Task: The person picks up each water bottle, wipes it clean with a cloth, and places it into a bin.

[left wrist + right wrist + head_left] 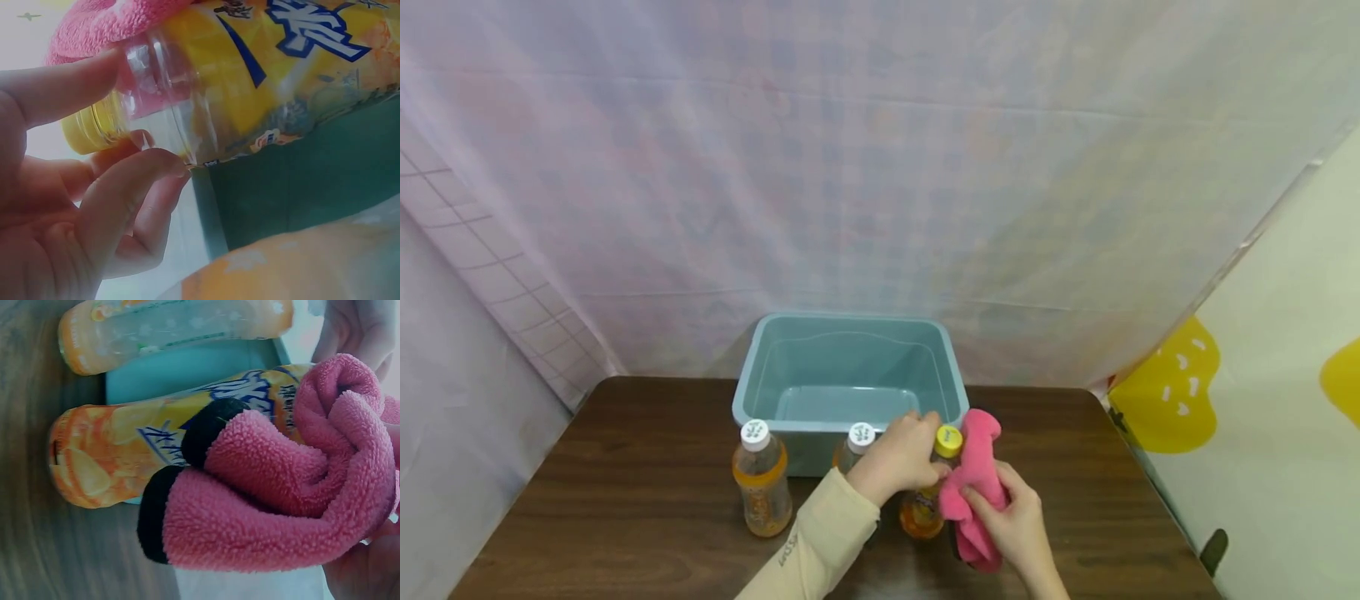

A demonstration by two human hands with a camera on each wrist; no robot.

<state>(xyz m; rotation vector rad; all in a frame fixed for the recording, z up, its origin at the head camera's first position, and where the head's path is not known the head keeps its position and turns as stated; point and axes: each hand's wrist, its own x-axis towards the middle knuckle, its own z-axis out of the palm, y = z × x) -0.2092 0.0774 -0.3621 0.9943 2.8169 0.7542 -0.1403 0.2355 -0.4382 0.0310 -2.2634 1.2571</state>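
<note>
My left hand (906, 458) holds a plastic drink bottle (922, 515) with a yellow cap by its neck, thumb and fingers around it in the left wrist view. The bottle stands on the table, with a yellow-orange label (144, 447). Bunched in my right hand (1017, 521) is a pink plush cloth (275, 512) with black edging. The cloth lies against the right side of the bottle near its shoulder. In the head view the left hand and forearm partly cover a white-capped bottle (847, 458) beside it.
A blue-green plastic tub (850, 325) stands behind the bottles, against the curtain (865, 167). Another white-capped bottle (763, 496) with an orange label stands at the left on the brown wooden table (625, 492).
</note>
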